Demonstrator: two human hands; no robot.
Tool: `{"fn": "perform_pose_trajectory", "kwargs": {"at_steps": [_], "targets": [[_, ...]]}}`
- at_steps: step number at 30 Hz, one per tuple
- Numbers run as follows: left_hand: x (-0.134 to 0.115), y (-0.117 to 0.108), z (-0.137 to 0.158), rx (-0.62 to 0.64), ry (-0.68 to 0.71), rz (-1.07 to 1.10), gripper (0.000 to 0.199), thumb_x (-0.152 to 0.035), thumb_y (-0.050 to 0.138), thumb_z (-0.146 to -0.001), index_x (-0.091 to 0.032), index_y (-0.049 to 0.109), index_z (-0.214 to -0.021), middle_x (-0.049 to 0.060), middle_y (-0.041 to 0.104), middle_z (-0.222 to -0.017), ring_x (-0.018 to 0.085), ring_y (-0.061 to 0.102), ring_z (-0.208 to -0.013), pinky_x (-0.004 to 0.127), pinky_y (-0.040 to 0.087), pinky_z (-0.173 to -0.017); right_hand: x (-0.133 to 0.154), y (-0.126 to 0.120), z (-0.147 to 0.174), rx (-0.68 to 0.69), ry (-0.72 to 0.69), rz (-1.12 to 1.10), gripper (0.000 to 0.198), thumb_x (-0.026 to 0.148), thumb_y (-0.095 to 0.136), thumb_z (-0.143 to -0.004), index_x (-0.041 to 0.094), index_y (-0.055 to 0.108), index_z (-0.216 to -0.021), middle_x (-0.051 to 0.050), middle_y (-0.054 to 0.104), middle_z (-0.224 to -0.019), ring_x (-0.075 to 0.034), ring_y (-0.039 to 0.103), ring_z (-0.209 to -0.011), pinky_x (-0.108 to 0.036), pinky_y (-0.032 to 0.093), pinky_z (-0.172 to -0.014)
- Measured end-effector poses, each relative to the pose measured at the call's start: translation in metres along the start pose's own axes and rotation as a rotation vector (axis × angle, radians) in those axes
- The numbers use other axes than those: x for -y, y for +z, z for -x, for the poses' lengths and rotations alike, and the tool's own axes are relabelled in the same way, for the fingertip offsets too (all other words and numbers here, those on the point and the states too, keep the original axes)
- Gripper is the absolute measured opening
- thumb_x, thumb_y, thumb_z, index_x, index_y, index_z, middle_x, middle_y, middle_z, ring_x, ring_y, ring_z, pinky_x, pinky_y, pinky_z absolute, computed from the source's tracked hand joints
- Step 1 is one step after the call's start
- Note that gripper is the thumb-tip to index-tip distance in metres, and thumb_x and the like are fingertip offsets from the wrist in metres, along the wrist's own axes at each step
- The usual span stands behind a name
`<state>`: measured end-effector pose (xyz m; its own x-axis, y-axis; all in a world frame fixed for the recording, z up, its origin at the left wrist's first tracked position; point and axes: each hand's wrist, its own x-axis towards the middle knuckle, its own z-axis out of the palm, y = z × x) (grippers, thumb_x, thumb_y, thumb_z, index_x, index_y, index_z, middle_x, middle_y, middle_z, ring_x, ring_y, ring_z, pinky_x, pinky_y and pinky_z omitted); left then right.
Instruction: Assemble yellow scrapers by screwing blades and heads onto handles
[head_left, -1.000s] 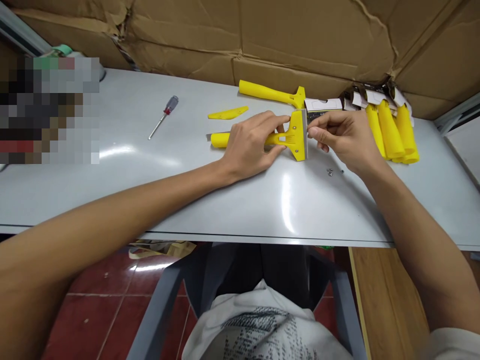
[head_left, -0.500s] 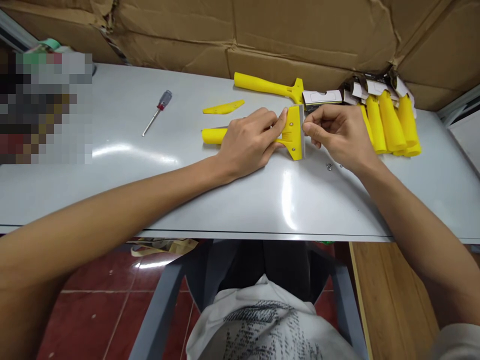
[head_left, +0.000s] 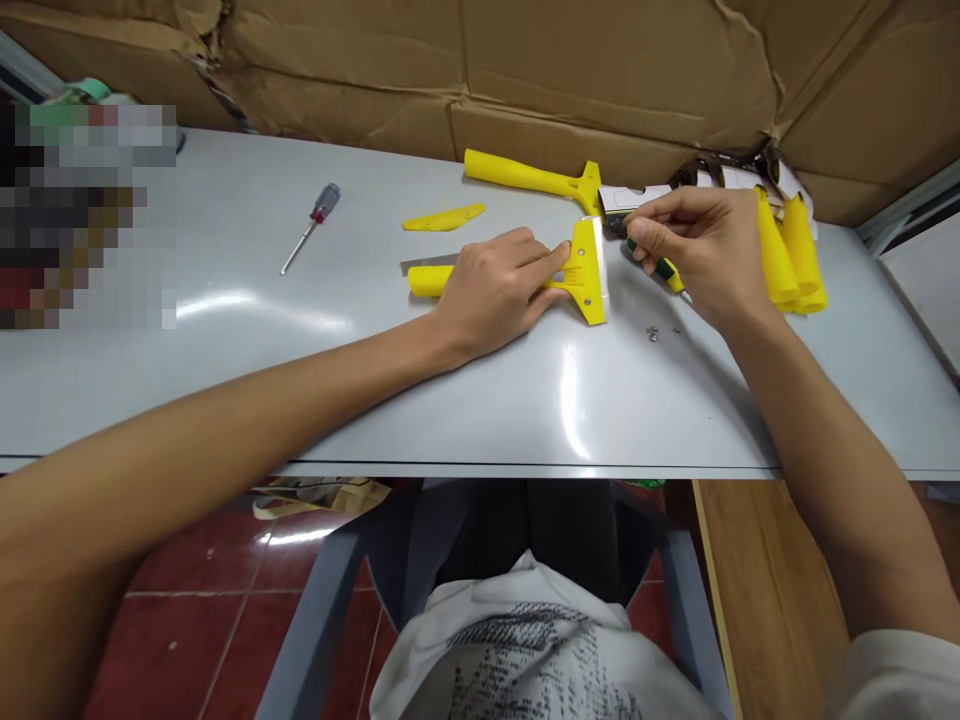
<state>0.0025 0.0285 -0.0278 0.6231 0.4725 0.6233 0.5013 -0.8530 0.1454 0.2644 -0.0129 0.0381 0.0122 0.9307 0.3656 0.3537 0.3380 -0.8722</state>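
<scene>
My left hand (head_left: 501, 295) is wrapped round the handle of a yellow scraper (head_left: 587, 275), which lies on the table with its wide head to the right. A thin metal blade (head_left: 601, 260) runs along the head's right edge, and screws show on the head. Just right of the scraper, my right hand (head_left: 709, 250) pinches the green and yellow handle of a screwdriver (head_left: 667, 272). Its metal shaft points down to the right, partly hidden by the hand. Below that hand lie several small screws (head_left: 652, 333) on the table.
A second yellow scraper (head_left: 525, 174) and a loose yellow cover piece (head_left: 444, 218) lie behind my left hand. A grey-handled screwdriver (head_left: 315, 222) lies to the left. Several yellow handles with card sleeves (head_left: 799, 245) stand at the right, before a cardboard wall (head_left: 562, 70).
My right hand has left the blade's edge and moved slightly right. A green and yellow screwdriver is now in its fingers. The left hand keeps its hold on the scraper.
</scene>
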Motion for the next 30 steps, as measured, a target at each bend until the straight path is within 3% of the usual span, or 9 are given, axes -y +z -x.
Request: {"fn": "perform_pose_trajectory", "kwargs": {"at_steps": [7, 13, 19, 24, 30], "targets": [[-0.002, 0.000, 0.000, -0.033, 0.032, -0.094, 0.047, -0.053, 0.056, -0.111, -0.022, 0.071, -0.144, 0.010, 0.080, -0.103, 0.027, 0.072, -0.107, 0.037, 0.054, -0.083, 0.015, 0.013, 0.016, -0.035, -0.077, -0.048, 0.025, 0.055, 0.093, -0.085, 0.036, 0.081, -0.098, -0.001, 0.083, -0.102, -0.023, 0.072, -0.086, -0.050, 0.063, -0.085], [-0.003, -0.002, 0.000, -0.046, 0.033, -0.104, 0.045, -0.052, 0.057, -0.110, -0.025, 0.072, -0.142, 0.010, 0.080, -0.104, 0.028, 0.073, -0.105, 0.040, 0.055, -0.080, 0.026, 0.022, 0.026, -0.006, -0.195, 0.204, 0.018, 0.058, 0.083, -0.093, 0.040, 0.081, -0.095, -0.001, 0.083, -0.105, -0.028, 0.071, -0.106, -0.052, 0.060, -0.103], [-0.004, -0.001, -0.001, -0.046, 0.023, -0.083, 0.045, -0.056, 0.054, -0.111, -0.027, 0.072, -0.140, 0.010, 0.080, -0.106, 0.029, 0.073, -0.109, 0.040, 0.055, -0.082, 0.026, 0.019, 0.026, 0.035, -0.146, 0.320, 0.008, 0.056, 0.074, -0.097, 0.051, 0.080, -0.097, 0.001, 0.083, -0.111, -0.036, 0.066, -0.129, -0.061, 0.055, -0.107], [-0.003, 0.001, 0.000, -0.037, 0.027, -0.104, 0.049, -0.059, 0.048, -0.113, -0.026, 0.070, -0.142, 0.010, 0.079, -0.110, 0.029, 0.074, -0.111, 0.041, 0.055, -0.088, 0.023, 0.022, 0.025, -0.019, -0.258, 0.399, 0.011, 0.052, 0.074, -0.099, 0.044, 0.081, -0.097, -0.001, 0.077, -0.130, -0.035, 0.064, -0.131, -0.060, 0.056, -0.114], [-0.006, -0.001, -0.002, -0.051, 0.047, -0.104, 0.065, -0.073, 0.038, -0.111, -0.025, 0.069, -0.143, 0.010, 0.079, -0.111, 0.029, 0.075, -0.111, 0.039, 0.056, -0.087, 0.018, 0.027, 0.024, -0.021, -0.240, 0.366, 0.006, 0.045, 0.085, -0.092, 0.040, 0.083, -0.094, -0.006, 0.074, -0.127, -0.034, 0.065, -0.131, -0.057, 0.061, -0.109]]}}
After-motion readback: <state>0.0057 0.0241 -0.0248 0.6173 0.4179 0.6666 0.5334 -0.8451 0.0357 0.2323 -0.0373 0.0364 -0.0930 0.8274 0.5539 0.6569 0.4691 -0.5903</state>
